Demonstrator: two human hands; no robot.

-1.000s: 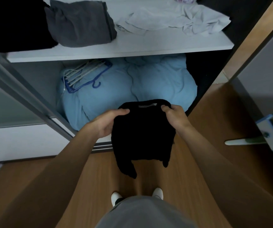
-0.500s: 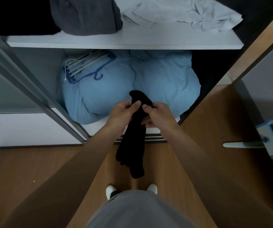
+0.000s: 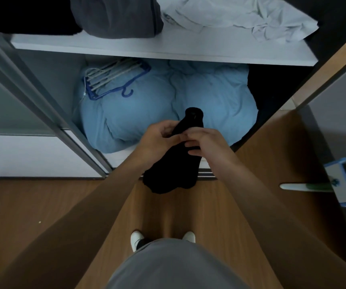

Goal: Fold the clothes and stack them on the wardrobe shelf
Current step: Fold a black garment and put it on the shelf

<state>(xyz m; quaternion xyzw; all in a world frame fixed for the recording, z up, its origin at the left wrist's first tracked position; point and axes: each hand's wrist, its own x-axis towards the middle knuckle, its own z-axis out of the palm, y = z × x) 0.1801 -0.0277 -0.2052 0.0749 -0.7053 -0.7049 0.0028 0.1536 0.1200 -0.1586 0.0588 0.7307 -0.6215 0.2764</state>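
A black garment hangs folded into a narrow strip in front of the wardrobe. My left hand grips its upper part from the left. My right hand touches it from the right, fingers partly curled over the cloth. The top end of the garment pokes up above both hands. Higher up runs the white wardrobe shelf. On it lie a folded grey garment, a dark folded pile at the left, and a crumpled white garment at the right.
Under the shelf sits a bulky light-blue duvet with blue and white hangers on top. A grey sliding-door frame slants at the left. A blue-and-white object stands at the right on the wooden floor.
The black garment, held spread by its shoulders a second ago, is now folded lengthwise into a strip. Both hands have come together at its top, and its lower end has bunched up shorter.
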